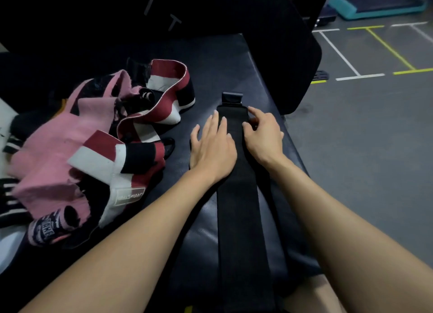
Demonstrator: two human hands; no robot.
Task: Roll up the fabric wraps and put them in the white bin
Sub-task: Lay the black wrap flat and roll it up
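On a dark padded bench point(234, 62), my flat left hand point(212, 148) pins the black wrap point(241, 207) straight while my right hand's point(263, 137) curled fingers pinch its far end, ready to roll.

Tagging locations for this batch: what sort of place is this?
Probably a gym: a teal aerobic step platform, white and yellow floor markings, and a black padded bench holding fabric wraps.

2 hands: the left hand point(212, 146) and the right hand point(263, 137). 1 black wrap point(241, 207) laid out flat on 1 dark table point(218, 66). 1 tangled heap of wraps point(89, 148), pink, maroon-and-white and black; the number in it cannot be told. 1 teal step platform point(379, 7) on the floor.
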